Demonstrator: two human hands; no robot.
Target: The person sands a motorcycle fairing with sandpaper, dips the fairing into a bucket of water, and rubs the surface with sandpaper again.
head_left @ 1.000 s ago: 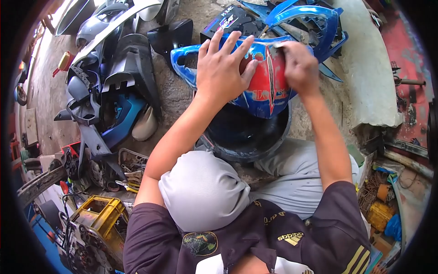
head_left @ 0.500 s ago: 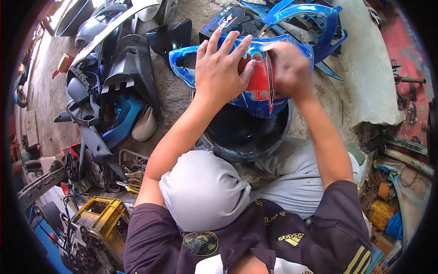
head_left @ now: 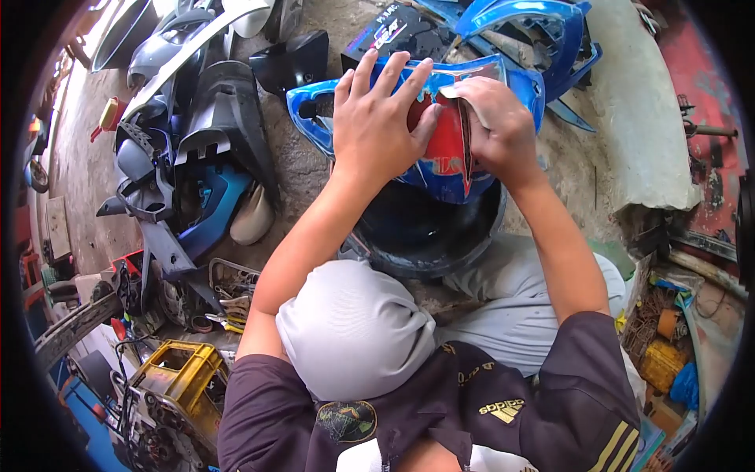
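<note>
A blue and red panel (head_left: pixel 446 149) with scuffed, partly bare paint rests over a round black basin (head_left: pixel 429 240). Spread across the panel's left part is my left hand (head_left: pixel 377 118), fingers apart and palm down. On its upper right part, my right hand (head_left: pixel 499 130) has bent fingers closed on a small pale piece (head_left: pixel 452 93), pressed against the surface beside the dark centre slit. What the pale piece is made of cannot be told.
Dark and grey plastic fairings (head_left: pixel 220 110) lie at the left. Blue panels (head_left: pixel 578 47) and a black box (head_left: pixel 393 35) are beyond the basin. A yellow crate (head_left: pixel 185 370) stands lower left, a pale slab (head_left: pixel 641 126) at the right.
My right hand has moved left and slightly down across the panel, with the pale piece now beside the slit. My left hand and the panel have shifted slightly left.
</note>
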